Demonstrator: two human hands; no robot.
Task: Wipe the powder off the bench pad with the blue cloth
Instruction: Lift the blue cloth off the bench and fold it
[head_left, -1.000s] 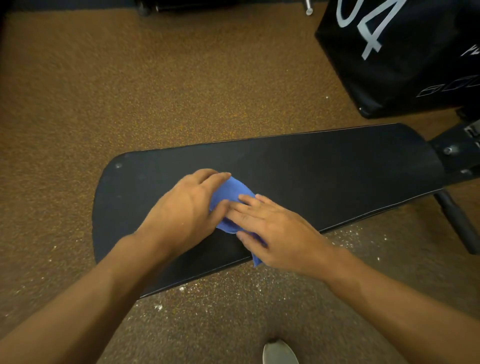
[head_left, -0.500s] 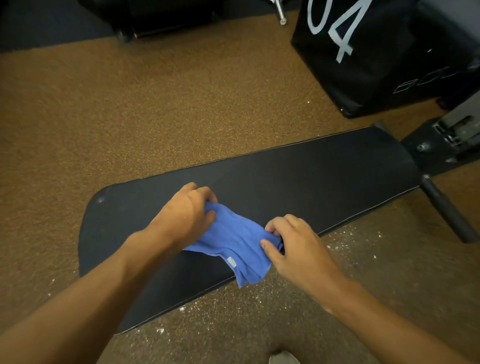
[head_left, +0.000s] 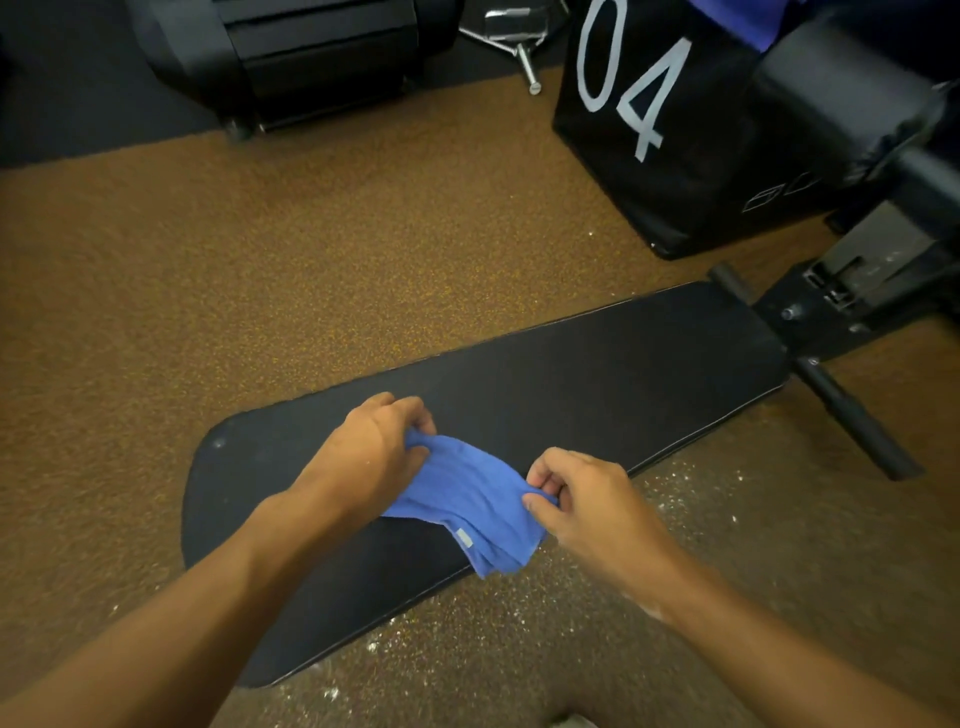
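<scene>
A long black bench pad (head_left: 597, 384) runs from lower left to upper right across the brown floor. The blue cloth (head_left: 472, 499) lies on the pad's near edge, folded, with one corner and a small white tag hanging over that edge. My left hand (head_left: 371, 452) pinches the cloth's left end. My right hand (head_left: 582, 493) pinches its right end between thumb and fingers. The cloth is stretched between both hands. The pad's surface looks dark with no clear powder on it.
White powder specks (head_left: 670, 499) are scattered on the floor along the pad's near side. A black box marked 04 (head_left: 660, 130) stands at the back right. The bench's black frame and bar (head_left: 852, 415) sit at the right. Dark equipment (head_left: 311, 57) stands at the back.
Both hands went from pressing the bunched cloth together to pulling its ends apart, spreading it over the pad's near edge. The view has tilted up, showing more of the room.
</scene>
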